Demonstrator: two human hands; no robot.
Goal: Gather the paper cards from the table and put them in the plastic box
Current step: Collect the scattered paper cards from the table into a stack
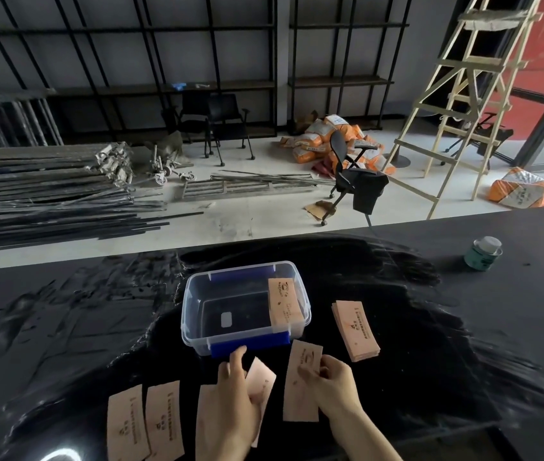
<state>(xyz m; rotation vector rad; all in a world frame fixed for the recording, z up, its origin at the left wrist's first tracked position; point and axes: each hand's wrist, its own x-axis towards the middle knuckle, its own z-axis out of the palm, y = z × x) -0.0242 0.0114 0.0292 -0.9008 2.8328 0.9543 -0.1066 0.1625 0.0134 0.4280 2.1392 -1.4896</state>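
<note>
Black table (430, 327) held a clear box (194, 314) at frame centre, a can (483, 253) upper right; right hand (334, 382) pinched one card (302, 384), left hand (234, 390) gripped another card (262, 380).

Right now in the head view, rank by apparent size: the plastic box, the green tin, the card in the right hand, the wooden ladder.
1. wooden ladder
2. plastic box
3. card in the right hand, though nearness to the camera inflates it
4. green tin
</note>
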